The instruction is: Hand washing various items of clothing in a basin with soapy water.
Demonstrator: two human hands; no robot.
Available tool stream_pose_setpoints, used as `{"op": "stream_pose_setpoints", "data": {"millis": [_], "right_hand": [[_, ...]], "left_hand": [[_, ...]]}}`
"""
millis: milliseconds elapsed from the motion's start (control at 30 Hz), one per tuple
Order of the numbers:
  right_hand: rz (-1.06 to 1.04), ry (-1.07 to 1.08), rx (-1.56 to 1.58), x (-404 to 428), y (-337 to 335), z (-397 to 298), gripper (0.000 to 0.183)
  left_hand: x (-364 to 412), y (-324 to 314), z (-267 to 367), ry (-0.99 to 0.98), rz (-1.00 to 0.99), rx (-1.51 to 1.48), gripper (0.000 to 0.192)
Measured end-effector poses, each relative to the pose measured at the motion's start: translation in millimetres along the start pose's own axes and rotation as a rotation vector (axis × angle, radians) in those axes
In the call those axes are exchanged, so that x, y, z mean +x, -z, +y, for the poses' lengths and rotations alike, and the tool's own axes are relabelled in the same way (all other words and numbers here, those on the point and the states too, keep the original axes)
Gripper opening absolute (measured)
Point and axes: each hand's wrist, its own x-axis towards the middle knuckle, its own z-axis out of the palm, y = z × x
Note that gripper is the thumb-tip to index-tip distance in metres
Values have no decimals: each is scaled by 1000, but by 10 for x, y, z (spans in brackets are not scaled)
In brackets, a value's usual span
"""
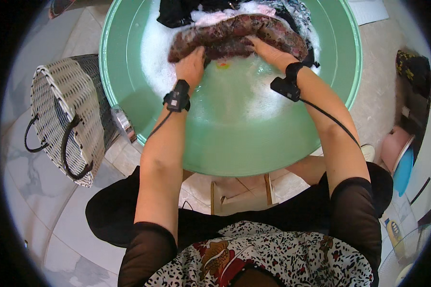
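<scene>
A wet, bunched cloth with a brown and reddish floral pattern (224,30) arches across a large green plastic tub (230,150). My left hand (190,68) grips its left part, with the fingertips tucked into the folds. Toward the right, my right hand (271,53) has hold of the cloth's inner edge, its fingers partly hidden by fabric. White suds (158,68) float around it. Behind lie black fabric (176,12), a pink piece (215,17) and grey-white patterned fabric (296,14). Each wrist wears a black strapped device with a cable.
To the left, a white and grey woven basket (72,107) with black handles leans on its side near the tub. A small wooden stool (240,192) stands between my legs. Pink (395,147) and blue basins (404,172) and a yellow-handled brush (394,231) are at right.
</scene>
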Motion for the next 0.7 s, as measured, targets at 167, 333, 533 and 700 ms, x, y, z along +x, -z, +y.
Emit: {"op": "stream_pose_setpoints", "data": {"millis": [167, 333, 533, 700], "right_hand": [[37, -8, 85, 215, 169, 337, 54], [27, -10, 66, 267, 263, 338, 56], [11, 46, -67, 150, -22, 16, 58], [-120, -75, -213, -217, -489, -481, 60]], "left_hand": [[516, 192, -110, -27, 109, 27, 28], [660, 180, -125, -2, 142, 29, 28], [411, -24, 279, 308, 49, -98, 29], [-322, -225, 328, 195, 26, 245, 38]]}}
